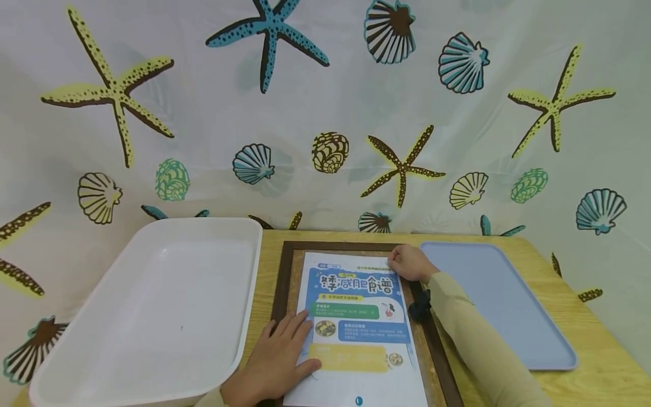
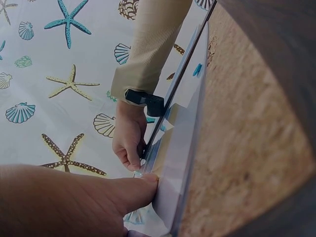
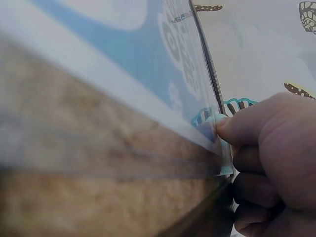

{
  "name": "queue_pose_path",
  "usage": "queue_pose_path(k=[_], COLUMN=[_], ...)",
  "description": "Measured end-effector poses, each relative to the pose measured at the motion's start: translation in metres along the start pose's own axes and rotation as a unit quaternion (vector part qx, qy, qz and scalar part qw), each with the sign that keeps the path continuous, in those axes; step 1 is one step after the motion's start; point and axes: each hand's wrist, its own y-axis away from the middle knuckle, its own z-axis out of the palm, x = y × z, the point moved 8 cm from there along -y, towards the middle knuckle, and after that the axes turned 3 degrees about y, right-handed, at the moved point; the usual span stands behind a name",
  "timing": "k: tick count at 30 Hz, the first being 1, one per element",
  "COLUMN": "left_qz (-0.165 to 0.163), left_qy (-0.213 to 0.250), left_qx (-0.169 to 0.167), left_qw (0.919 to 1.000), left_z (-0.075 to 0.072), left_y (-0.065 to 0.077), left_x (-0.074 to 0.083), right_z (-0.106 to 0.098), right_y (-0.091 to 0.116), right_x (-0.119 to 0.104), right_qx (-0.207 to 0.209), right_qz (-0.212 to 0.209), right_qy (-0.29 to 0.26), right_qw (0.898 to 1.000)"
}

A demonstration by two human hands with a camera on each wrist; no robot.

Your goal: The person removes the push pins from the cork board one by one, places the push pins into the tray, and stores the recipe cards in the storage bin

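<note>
A printed poster (image 1: 356,328) with blue, green and yellow blocks lies on a cork board (image 1: 295,282) with a dark brown frame. A clear film edge (image 3: 123,165) extends past the paper in the right wrist view. My left hand (image 1: 277,359) rests with spread fingers on the poster's left edge. At its top right corner my right hand (image 1: 411,264) has curled fingers and pinches what looks like a small pale green pushpin (image 3: 216,118), mostly hidden by the thumb and fingers. The pin sits right at the film's corner.
A large white tray (image 1: 249,282) stands left of the board, and a shallow blue tray (image 1: 500,305) lies to its right. Both are on a wooden table (image 1: 600,350). Behind hangs a white cloth (image 1: 315,107) printed with starfish and shells.
</note>
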Motion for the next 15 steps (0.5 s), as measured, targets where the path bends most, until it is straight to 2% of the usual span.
queue_pose_path(k=[9, 15], left_qz=[0.002, -0.001], left_qy=[0.0, 0.002], left_qx=[0.007, 0.003], left_qw=[1.0, 1.0], left_z=[-0.002, 0.001], left_y=[-0.002, -0.002], left_x=[0.0, -0.001], right_z=[-0.004, 0.002], right_y=[0.0, 0.006], right_x=[-0.001, -0.014], right_qx=[-0.003, -0.026], right_qz=[-0.005, -0.067], right_qy=[-0.004, -0.033], right_qw=[1.0, 0.997])
